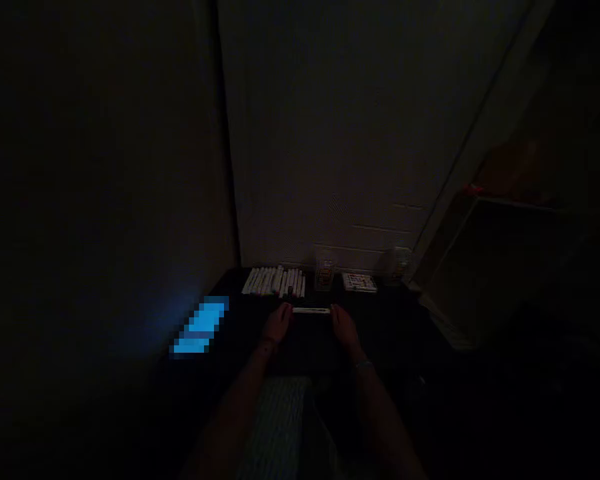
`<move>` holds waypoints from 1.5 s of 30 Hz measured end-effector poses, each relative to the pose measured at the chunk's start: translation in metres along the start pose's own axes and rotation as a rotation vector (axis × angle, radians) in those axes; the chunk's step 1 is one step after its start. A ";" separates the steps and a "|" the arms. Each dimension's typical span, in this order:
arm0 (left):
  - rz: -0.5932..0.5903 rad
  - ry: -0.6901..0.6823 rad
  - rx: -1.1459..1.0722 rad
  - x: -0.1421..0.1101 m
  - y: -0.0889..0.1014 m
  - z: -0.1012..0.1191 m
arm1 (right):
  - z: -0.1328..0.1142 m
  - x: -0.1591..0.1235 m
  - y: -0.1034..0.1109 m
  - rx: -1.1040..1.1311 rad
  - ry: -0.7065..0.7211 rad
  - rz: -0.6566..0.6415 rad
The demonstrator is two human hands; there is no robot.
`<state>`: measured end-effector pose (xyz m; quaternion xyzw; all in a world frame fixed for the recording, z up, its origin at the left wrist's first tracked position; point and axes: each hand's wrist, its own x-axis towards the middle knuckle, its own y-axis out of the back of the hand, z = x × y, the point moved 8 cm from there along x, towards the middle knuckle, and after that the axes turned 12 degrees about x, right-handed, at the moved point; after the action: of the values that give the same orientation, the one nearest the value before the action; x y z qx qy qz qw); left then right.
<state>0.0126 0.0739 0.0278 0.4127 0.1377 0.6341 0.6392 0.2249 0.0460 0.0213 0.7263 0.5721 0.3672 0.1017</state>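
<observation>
Very little light falls on the scene. Between my two hands a slim white stick [311, 310] lies crosswise, level, just above or on the dark table; I cannot tell which. My left hand [279, 323] is closed on its left end and my right hand [344, 325] on its right end. Behind my left hand, a row of similar slim white sticks [273, 281] lies side by side. A small upright dark thing [290, 291] shows at the front of that row. What is printed on the pieces is too dim to read.
A pale pack with an orange design [325, 273] stands at the wall, beside a low flat white patterned block [360, 283]. Another pale pack [401, 264] is farther right. A glowing blurred blue screen [200, 327] lies on the left of the table [300, 347]. A wall [340, 167] rises behind.
</observation>
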 end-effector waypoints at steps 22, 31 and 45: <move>0.041 0.000 -0.005 -0.002 0.001 0.000 | -0.003 -0.001 0.000 0.015 -0.031 -0.031; 0.034 0.006 0.003 -0.001 0.002 0.000 | -0.007 0.000 0.000 0.030 0.004 -0.039; 0.038 0.004 -0.012 -0.001 0.002 -0.002 | -0.006 0.001 0.000 0.019 -0.015 -0.040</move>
<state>0.0095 0.0732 0.0279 0.4101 0.1275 0.6478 0.6292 0.2212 0.0450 0.0256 0.7184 0.5892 0.3541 0.1062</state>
